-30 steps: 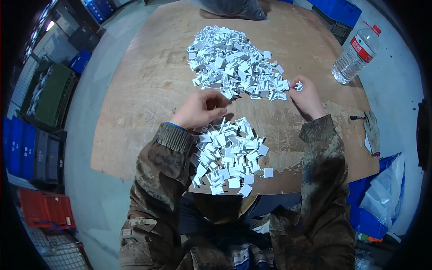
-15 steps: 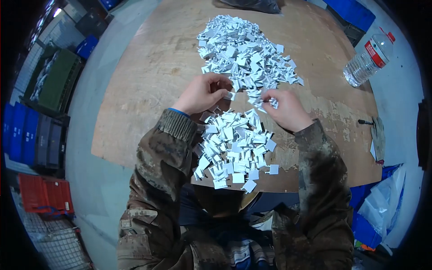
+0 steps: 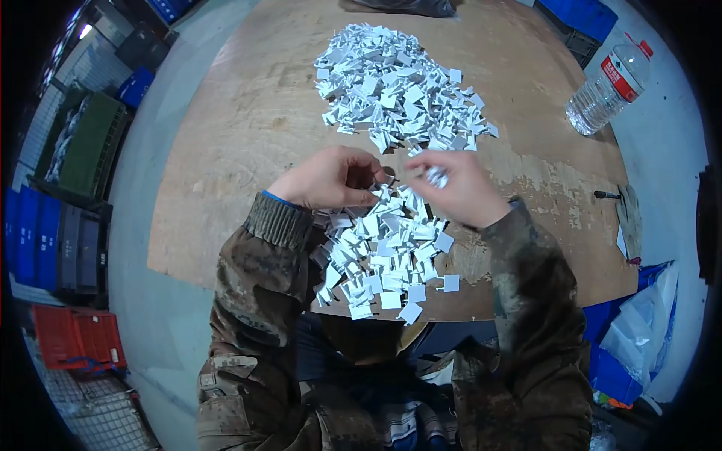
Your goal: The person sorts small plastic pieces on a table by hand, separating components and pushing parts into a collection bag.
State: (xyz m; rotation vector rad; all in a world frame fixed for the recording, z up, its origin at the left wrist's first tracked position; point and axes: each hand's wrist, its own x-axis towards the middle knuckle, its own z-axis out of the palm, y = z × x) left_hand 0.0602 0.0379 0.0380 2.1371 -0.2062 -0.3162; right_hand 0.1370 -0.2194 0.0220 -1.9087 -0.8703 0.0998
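Observation:
At the upper edge of the near pile of small white plastic pieces (image 3: pixel 387 244), square plates with thin legs, is my left hand (image 3: pixel 331 179). Its fingers are curved, with a gap between thumb and fingertips; I see no piece held there. My right hand (image 3: pixel 462 188) is closed around a few white plastic pieces (image 3: pixel 436 177), above the right side of the same pile and slightly blurred. Beyond both hands lies a larger heap of the same pieces (image 3: pixel 398 83).
The piles lie on a worn wooden table (image 3: pixel 226 150). A water bottle (image 3: pixel 609 86) stands at the right edge, with a glove-like grey cloth (image 3: pixel 630 218) nearer me. A dark bag (image 3: pixel 406 6) rests at the far edge. Blue bins (image 3: pixel 37 225) and a red crate (image 3: pixel 79 338) stand left.
Both hands have come nearer to me, from the gap between the piles to the near pile's upper edge. My right hand has carried white pieces leftward and nearer. The view has shifted slightly.

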